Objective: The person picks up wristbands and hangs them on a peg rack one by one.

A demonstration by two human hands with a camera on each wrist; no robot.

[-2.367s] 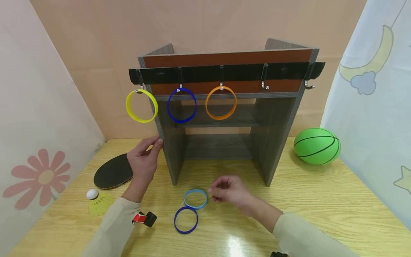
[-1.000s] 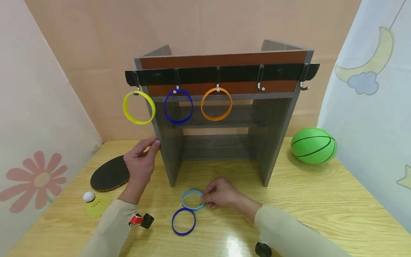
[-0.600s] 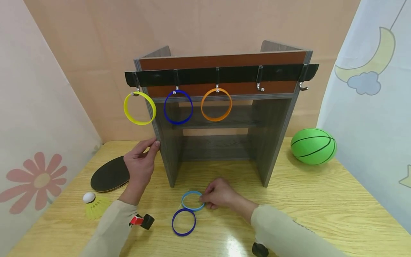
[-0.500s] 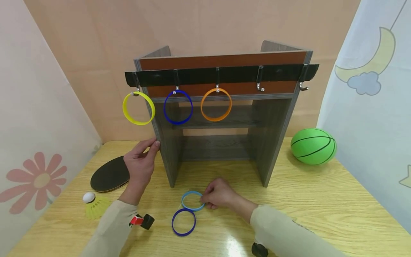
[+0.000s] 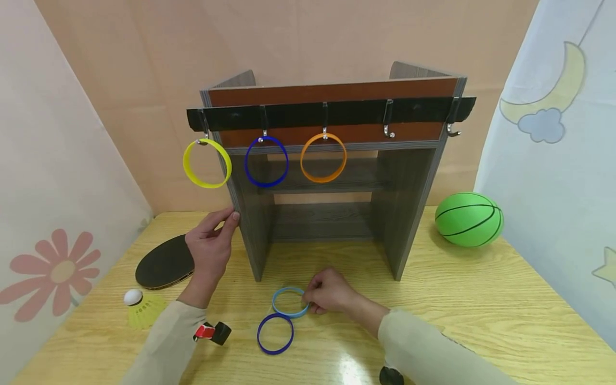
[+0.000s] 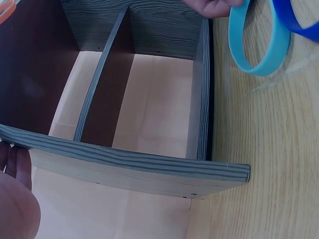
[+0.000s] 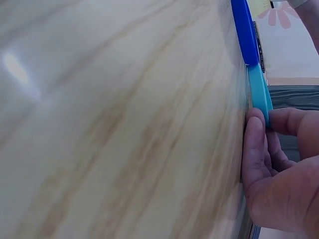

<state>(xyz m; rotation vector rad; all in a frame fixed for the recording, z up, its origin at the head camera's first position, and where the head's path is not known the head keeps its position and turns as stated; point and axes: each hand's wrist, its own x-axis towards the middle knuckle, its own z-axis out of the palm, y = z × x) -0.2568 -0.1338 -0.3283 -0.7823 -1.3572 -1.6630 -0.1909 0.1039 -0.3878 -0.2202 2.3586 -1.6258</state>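
In the head view, my right hand [image 5: 329,291] pinches the right edge of a light blue silicone wristband [image 5: 275,309] between thumb and fingers, low over the table. The right wrist view shows that wristband [image 7: 258,89] between the fingertips. Just in front of it a dark blue wristband [image 5: 259,337] lies on the table, the two overlapping at their rims. My left hand [image 5: 212,243] grips the left side panel of a grey wooden shelf [image 5: 247,230] at its front edge. Yellow [image 5: 186,171], blue [image 5: 246,168] and orange [image 5: 304,170] wristbands hang from the three left hooks.
Two bare hooks, one inner [image 5: 387,131] and one at the far right [image 5: 452,131], stick out of the black strip [image 5: 356,113]. A table tennis bat [image 5: 163,262] and a yellow shuttlecock [image 5: 144,310] lie left. A green ball [image 5: 469,219] sits right of the shelf.
My right hand has moved left from beside the light blue wristband and taken hold of its edge. That wristband has lately shifted slightly right. The left hand keeps its grip on the shelf.
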